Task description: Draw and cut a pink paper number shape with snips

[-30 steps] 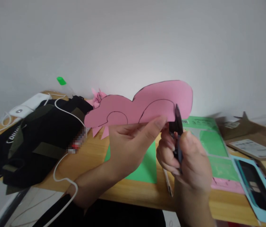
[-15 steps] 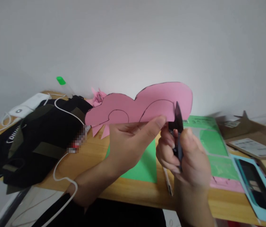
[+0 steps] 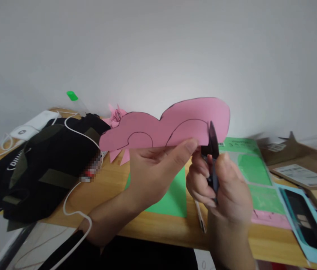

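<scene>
A pink paper cutout with a rounded, wavy upper edge is held up above the table, with curved black lines drawn on it. My left hand pinches its lower edge, thumb in front and the other fingers mostly hidden behind. Dark scissors are gripped in my right hand, thumb and fingers around the handles. Their blades point up at the right part of the cutout, by the end of the larger drawn arc. Whether the blades are closed on the paper is hard to tell.
Green paper and a pen lie on the wooden table. A black bag and white cable are left. Pink scraps lie behind. Right are a green packet, a phone and cardboard.
Hardly anything differs. The cutout's left end has dipped slightly and shifted a little left, while both hands and the scissors stay in nearly the same place.
</scene>
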A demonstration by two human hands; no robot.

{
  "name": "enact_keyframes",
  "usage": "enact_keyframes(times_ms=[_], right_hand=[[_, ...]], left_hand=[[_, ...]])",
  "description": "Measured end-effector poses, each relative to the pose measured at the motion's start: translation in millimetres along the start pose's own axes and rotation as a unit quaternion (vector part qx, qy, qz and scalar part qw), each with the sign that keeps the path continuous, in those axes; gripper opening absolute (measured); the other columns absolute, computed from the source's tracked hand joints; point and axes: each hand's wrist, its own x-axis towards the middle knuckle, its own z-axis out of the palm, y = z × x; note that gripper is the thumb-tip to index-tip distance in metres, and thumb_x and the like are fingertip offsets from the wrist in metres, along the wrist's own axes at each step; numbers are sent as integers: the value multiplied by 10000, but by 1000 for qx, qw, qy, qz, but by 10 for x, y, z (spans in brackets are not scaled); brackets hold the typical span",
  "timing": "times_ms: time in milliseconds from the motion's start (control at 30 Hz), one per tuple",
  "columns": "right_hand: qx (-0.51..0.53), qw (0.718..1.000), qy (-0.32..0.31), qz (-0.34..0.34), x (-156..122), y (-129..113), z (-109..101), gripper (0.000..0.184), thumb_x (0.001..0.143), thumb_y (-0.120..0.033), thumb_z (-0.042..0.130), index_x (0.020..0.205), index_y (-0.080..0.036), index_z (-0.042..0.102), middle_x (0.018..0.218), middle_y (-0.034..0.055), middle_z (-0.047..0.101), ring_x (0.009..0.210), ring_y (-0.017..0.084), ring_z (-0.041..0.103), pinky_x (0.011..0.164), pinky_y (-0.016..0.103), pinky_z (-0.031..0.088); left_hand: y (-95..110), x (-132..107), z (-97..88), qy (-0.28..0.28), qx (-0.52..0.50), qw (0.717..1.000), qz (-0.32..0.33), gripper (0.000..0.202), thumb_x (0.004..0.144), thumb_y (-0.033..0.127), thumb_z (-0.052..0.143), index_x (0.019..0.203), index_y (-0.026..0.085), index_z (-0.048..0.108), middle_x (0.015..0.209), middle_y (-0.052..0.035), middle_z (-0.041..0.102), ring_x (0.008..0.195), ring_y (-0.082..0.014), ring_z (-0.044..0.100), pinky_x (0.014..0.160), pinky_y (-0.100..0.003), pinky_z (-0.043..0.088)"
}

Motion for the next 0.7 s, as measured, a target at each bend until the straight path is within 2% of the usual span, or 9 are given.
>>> enact_keyframes(times_ms=[267,433,533,633,700], right_hand=[[-4,1000,-9,-2,7,-15,8,390,990,-550,511,773,-227,493,476,-121,259,337,43,114,307,154,148],[-17,1000,-2,0,10,-20,-6,389,993,-541,505,765,-225,493,476,-117,268,339,47,124,309,161,156],[-25,1000,6,-1,10,-26,3,409,984,-551,519,741,-224,481,474,-114,278,342,46,131,311,160,155],[-20,1000,7,2,5,-25,10,415,978,-561,524,739,-225,476,468,-115,274,338,44,131,308,155,151],[-13,1000,2,3,0,-23,7,406,978,-560,526,751,-226,483,468,-114,273,335,42,131,307,153,149]], left_hand=[[-17,17,-4,7,-2,1000,-15,49,785,279,847,751,277,811,731,34,785,681,-156,754,702,-284,678],[-5,26,-24,-1,-11,999,-43,95,841,245,788,752,262,816,747,22,796,683,-158,764,713,-283,669],[-8,50,-30,-11,-27,998,-56,83,819,286,813,738,264,812,731,8,794,662,-171,769,685,-284,669],[-12,60,-26,-18,-26,998,-55,107,800,337,828,730,258,811,714,1,791,658,-171,771,679,-270,667],[-9,56,-27,-20,-17,999,-42,93,830,304,803,748,262,817,714,6,791,658,-162,769,669,-252,657]])
